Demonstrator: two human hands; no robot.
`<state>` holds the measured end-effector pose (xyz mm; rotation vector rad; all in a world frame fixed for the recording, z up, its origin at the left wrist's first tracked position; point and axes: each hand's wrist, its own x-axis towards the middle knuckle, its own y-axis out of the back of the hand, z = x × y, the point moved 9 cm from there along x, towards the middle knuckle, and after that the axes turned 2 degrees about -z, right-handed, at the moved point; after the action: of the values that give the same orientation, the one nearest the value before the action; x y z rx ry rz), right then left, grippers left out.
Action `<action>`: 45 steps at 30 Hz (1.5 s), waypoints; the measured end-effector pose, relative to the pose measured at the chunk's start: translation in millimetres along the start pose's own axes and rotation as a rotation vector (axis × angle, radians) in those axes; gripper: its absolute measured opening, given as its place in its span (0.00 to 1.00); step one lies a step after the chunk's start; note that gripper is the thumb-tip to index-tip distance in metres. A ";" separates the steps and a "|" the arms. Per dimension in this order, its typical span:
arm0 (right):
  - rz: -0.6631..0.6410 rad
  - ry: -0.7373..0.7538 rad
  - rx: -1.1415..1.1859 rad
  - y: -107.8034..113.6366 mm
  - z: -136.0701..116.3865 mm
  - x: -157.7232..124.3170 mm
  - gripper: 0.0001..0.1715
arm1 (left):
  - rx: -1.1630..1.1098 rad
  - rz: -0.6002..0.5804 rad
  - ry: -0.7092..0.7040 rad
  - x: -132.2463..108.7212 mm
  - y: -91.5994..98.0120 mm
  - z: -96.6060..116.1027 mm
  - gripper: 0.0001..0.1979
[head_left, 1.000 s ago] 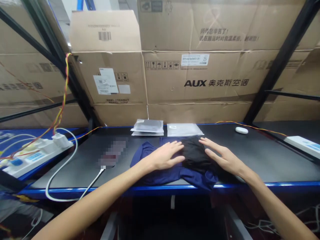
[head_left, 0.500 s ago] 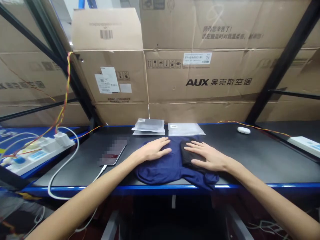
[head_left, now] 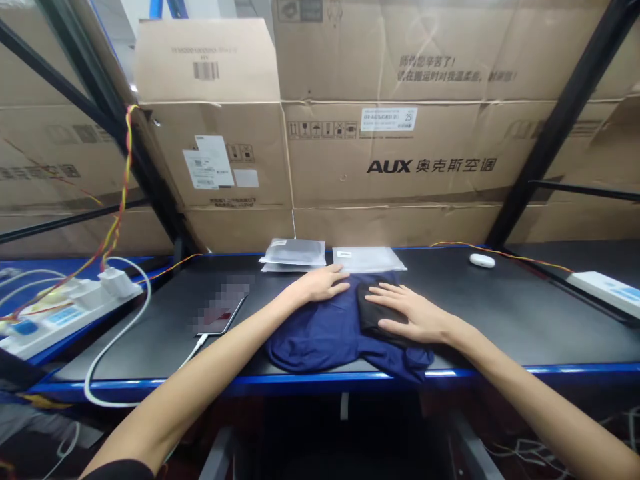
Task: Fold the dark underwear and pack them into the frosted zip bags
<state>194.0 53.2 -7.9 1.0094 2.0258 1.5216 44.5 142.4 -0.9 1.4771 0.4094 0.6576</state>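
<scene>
A dark blue cloth (head_left: 315, 340) lies spread on the black tabletop near its front edge, its right end bunched up. On the right part of the cloth rests a folded black fabric bundle (head_left: 369, 313). My left hand (head_left: 323, 283) lies on the upper part of the blue cloth, fingers apart and pointing right, holding nothing. My right hand (head_left: 413, 313) is flat over the black bundle with its fingers spread. Just behind the cloth are thin packets in translucent bags, a dark one (head_left: 295, 252) at left and a pale one (head_left: 370, 259) at right.
A phone (head_left: 223, 317) with a white cable lies left of the cloth. Power strips (head_left: 70, 313) sit at the far left and far right (head_left: 607, 293). A small white case (head_left: 483, 261) is at the back right. Cardboard (head_left: 430, 193) and black posts stand behind.
My left hand has moved up and to the right over the blue cloth, closer to the pale packet. My right hand stays on the black bundle. The view has shifted slightly.
</scene>
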 end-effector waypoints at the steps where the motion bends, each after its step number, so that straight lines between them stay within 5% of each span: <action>1: -0.002 -0.001 -0.008 -0.2 -0.1 0.0 0.36 | 0.000 -0.003 0.001 0.2 -0.2 -1.2 0.25; 10: -0.032 -0.013 0.062 -1.4 6.5 -0.4 0.38 | -0.043 0.101 -0.019 5.1 8.3 -3.0 0.25; 16: -0.192 -0.003 0.171 -1.5 8.3 0.2 0.52 | -0.076 0.246 -0.095 -9.6 27.9 15.5 0.21; 27: 0.004 0.014 0.066 7.2 4.2 3.4 0.40 | -0.088 0.183 -0.121 -55.1 14.1 29.5 0.31; 32: -0.073 -0.011 0.080 6.6 5.2 5.2 0.46 | -0.123 0.275 -0.063 -53.1 16.5 27.2 0.18; 45: 0.129 0.074 0.107 12.8 -5.9 7.0 0.26 | -0.088 0.396 0.195 -55.5 24.0 6.5 0.11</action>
<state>189.2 56.5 6.8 1.1620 2.1508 1.5500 2.6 101.6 15.6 1.4262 0.2327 1.1272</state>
